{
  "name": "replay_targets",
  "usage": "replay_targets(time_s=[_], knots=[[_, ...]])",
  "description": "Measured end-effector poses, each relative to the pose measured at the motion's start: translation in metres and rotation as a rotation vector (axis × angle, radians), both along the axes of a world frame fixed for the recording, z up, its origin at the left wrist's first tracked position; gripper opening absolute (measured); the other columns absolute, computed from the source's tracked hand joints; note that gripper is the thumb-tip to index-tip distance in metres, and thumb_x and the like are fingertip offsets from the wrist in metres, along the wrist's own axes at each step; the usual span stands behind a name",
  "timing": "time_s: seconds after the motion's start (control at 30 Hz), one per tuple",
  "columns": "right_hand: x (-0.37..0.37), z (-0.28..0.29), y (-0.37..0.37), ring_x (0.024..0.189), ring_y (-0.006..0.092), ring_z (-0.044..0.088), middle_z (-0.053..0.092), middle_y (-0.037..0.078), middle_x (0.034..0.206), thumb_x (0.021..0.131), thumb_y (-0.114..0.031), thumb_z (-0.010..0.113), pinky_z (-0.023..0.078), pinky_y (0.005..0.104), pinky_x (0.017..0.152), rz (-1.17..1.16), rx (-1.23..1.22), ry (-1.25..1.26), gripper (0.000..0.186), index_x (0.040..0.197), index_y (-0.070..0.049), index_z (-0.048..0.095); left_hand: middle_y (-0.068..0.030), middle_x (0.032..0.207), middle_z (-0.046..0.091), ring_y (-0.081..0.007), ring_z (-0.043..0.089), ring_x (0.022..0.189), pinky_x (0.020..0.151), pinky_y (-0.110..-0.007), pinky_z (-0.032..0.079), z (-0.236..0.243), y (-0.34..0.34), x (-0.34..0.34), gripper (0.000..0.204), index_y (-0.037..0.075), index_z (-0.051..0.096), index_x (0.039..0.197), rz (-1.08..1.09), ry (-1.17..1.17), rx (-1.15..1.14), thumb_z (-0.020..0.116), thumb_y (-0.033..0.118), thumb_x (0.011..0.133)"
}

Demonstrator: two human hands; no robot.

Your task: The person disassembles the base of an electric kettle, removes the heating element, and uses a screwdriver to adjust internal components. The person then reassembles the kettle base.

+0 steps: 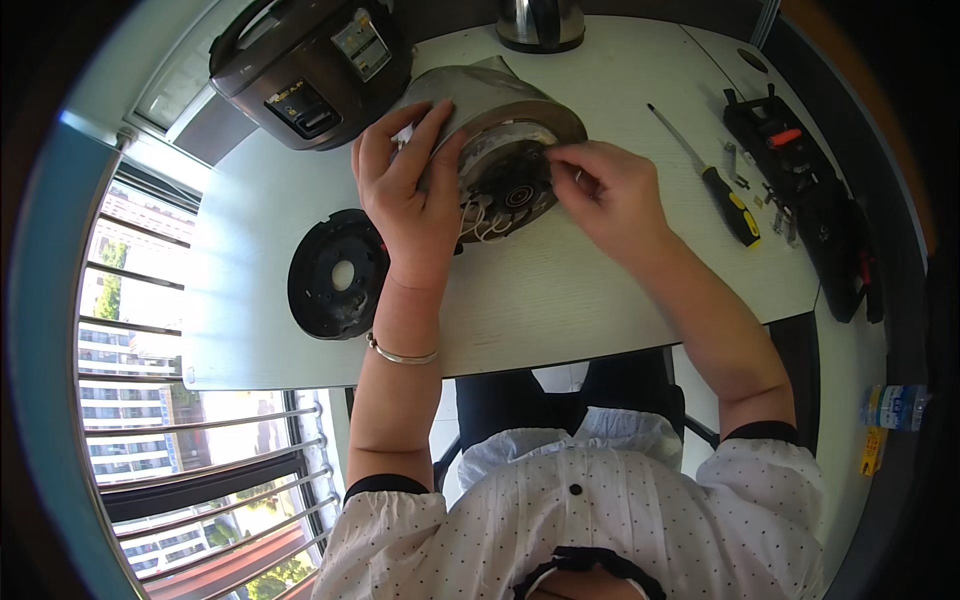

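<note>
A metal electric kettle [470, 92] lies on its side on the table, its opened underside facing me. Inside the underside, a dark round connector [520, 194] and loose pale wires [487, 222] are exposed. My left hand [408, 190] grips the kettle's body from the left, fingers spread over its side. At the right rim of the underside, my right hand [605, 190] is closed in a pinch; what its fingertips hold, if anything, is hidden. Beside my left wrist lies a round black plastic base cover [308, 278] with a hole in its middle.
A screwdriver [730, 205] with a black and yellow handle lies right, near small metal parts [780, 218] and an open black tool case [825, 235]. A brown rice cooker [300, 75] stands back left, another kettle [540, 25] at the back. A barred window [180, 400] is left.
</note>
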State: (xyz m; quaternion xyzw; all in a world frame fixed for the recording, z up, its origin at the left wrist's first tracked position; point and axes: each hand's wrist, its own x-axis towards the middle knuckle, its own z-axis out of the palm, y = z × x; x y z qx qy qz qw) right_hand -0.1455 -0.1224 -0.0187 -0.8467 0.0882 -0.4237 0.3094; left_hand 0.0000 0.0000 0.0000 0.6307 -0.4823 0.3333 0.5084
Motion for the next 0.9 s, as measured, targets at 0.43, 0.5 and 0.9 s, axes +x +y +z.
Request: replay_targets(time_s=[0.43, 0.5, 0.9], knots=[[0.012, 0.009, 0.018, 0.058, 0.0097, 0.058, 0.064, 0.008, 0.065, 0.083, -0.008, 0.065, 0.044, 0.0228, 0.054, -0.015, 0.719, 0.037, 0.015, 0.084, 0.007, 0.066, -0.0055, 0.097, 0.062, -0.0234, 0.053, 0.089, 0.078, -0.033, 0.043, 0.000, 0.000, -0.001, 0.024, 0.007, 0.071, 0.096, 0.005, -0.018, -0.022, 0.069, 0.004, 0.072], [0.013, 0.010, 0.017, 0.057, 0.0088, 0.057, 0.063, 0.007, 0.064, 0.083, -0.008, 0.065, 0.044, 0.0222, 0.054, -0.014, 0.772, 0.040, 0.015, 0.083, 0.007, 0.066, -0.0059, 0.097, 0.062, -0.0238, 0.053, 0.089, 0.079, -0.033, 0.043, 0.000, 0.000, -0.002, 0.025, 0.007, 0.071, 0.096, 0.007, -0.029, -0.021, 0.070, 0.004, 0.071], [0.019, -0.008, 0.010, 0.055, 0.0097, 0.055, 0.061, 0.006, 0.064, 0.083, -0.006, 0.065, 0.043, 0.0232, 0.051, -0.044, 0.393, -0.030, 0.011, 0.082, 0.005, 0.066, -0.0066, 0.096, 0.062, -0.0240, 0.055, 0.089, 0.080, -0.035, 0.043, 0.002, 0.001, -0.001, 0.025, 0.006, 0.071, 0.096, 0.008, -0.059, -0.021, 0.070, 0.005, 0.071]])
